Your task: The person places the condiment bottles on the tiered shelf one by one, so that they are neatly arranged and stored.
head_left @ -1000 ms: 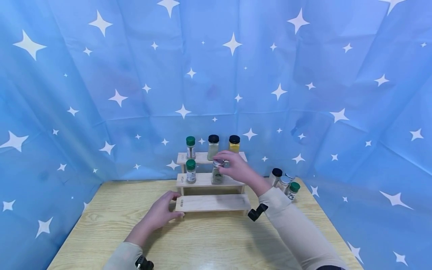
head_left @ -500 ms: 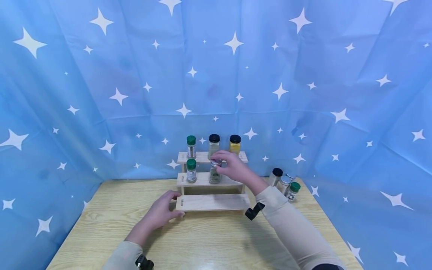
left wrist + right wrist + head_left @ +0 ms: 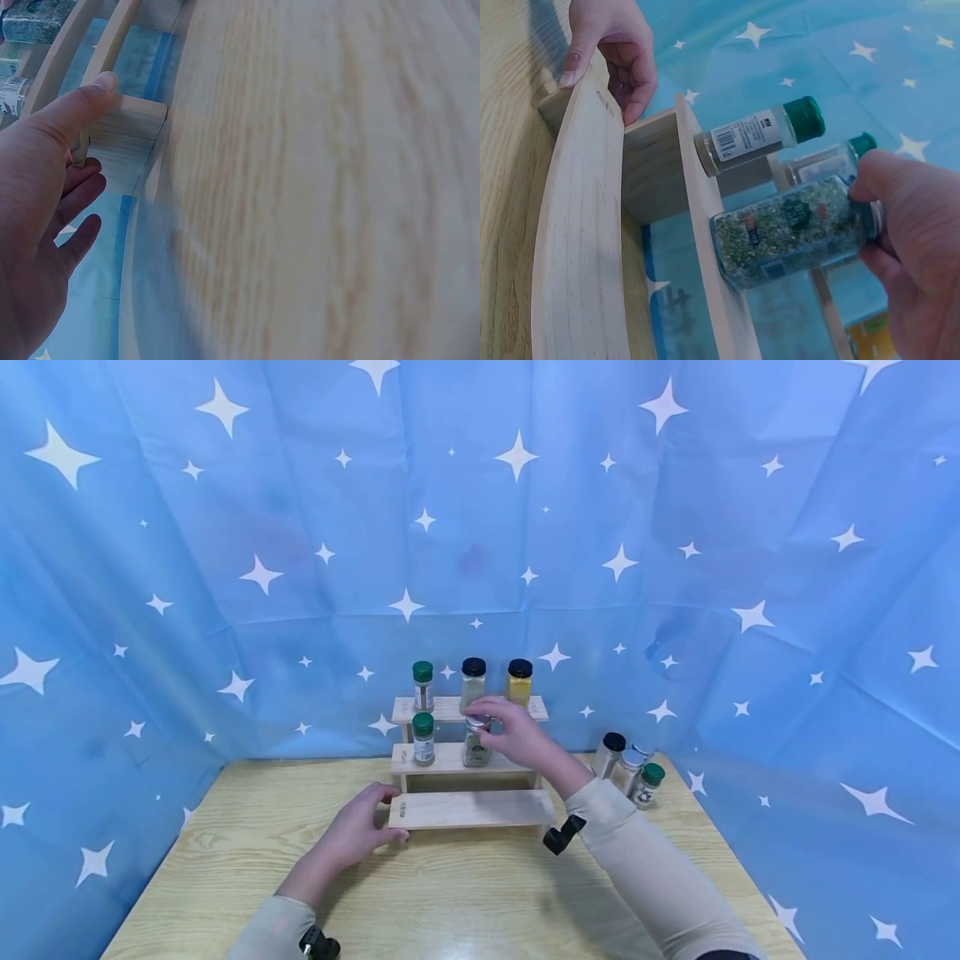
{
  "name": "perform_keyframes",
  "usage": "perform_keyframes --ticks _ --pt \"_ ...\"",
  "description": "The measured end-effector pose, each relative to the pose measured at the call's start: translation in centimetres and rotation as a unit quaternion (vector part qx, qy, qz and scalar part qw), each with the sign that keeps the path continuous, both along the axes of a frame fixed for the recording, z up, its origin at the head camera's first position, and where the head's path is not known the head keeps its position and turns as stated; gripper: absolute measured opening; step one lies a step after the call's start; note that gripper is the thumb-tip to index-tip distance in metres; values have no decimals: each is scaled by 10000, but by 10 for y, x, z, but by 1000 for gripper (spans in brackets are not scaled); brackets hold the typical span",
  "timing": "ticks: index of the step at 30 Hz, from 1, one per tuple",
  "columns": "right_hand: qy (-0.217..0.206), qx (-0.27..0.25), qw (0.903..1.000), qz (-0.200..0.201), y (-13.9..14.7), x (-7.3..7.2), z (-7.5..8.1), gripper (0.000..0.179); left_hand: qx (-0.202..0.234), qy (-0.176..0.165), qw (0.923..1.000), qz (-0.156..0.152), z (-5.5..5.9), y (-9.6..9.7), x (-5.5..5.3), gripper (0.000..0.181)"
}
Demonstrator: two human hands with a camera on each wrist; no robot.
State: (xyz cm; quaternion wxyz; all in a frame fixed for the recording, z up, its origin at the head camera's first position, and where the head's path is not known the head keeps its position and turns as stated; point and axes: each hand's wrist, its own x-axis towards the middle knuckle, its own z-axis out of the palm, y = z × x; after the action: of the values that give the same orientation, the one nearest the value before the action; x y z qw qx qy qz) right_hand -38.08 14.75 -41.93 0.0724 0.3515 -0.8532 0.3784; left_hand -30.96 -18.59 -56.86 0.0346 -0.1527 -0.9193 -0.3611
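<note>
My right hand (image 3: pixel 517 732) pinches the lid of a square glass jar of green dried herbs (image 3: pixel 791 232). The jar stands on the middle step of a three-step wooden rack (image 3: pixel 472 810), to the right of a green-capped spice bottle (image 3: pixel 742 141). At the rack's left end, my left hand (image 3: pixel 362 828) grips the lowest board, thumb on top and fingertips below, as the left wrist view shows. Along the top step are another green-capped bottle (image 3: pixel 423 687), a black-lidded jar with pale green contents (image 3: pixel 473 685) and a black-lidded yellow jar (image 3: pixel 519 683).
On the table's right side, behind my right forearm, stand a black-lidded jar (image 3: pixel 609 753), a silver-lidded jar (image 3: pixel 628 770) and a green-capped bottle (image 3: pixel 648 786). A blue star-patterned curtain (image 3: pixel 472 560) hangs close behind the rack and along both sides.
My right hand and the herb jar have shifted slightly left along the middle step, closer to the green-capped bottle. My left hand stays on the rack's end.
</note>
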Motion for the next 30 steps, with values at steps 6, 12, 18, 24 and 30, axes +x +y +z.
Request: perform_keyframes --ticks 6,12,18,24,30 --pt "63 -47 10000 -53 2 2 -2 49 31 -27 10000 -10 -1 1 1 73" --pt "39 -385 9991 -163 17 5 -8 49 32 -15 10000 -30 -2 1 0 73" --pt "39 -403 9985 -370 44 12 -15 42 31 -33 10000 -11 0 0 2 75" --pt "-261 -353 9966 -695 73 25 -21 37 51 -29 10000 -20 1 -1 1 76" --pt "-171 -440 9945 -937 99 33 -30 35 46 -4 10000 -31 0 -2 0 75"
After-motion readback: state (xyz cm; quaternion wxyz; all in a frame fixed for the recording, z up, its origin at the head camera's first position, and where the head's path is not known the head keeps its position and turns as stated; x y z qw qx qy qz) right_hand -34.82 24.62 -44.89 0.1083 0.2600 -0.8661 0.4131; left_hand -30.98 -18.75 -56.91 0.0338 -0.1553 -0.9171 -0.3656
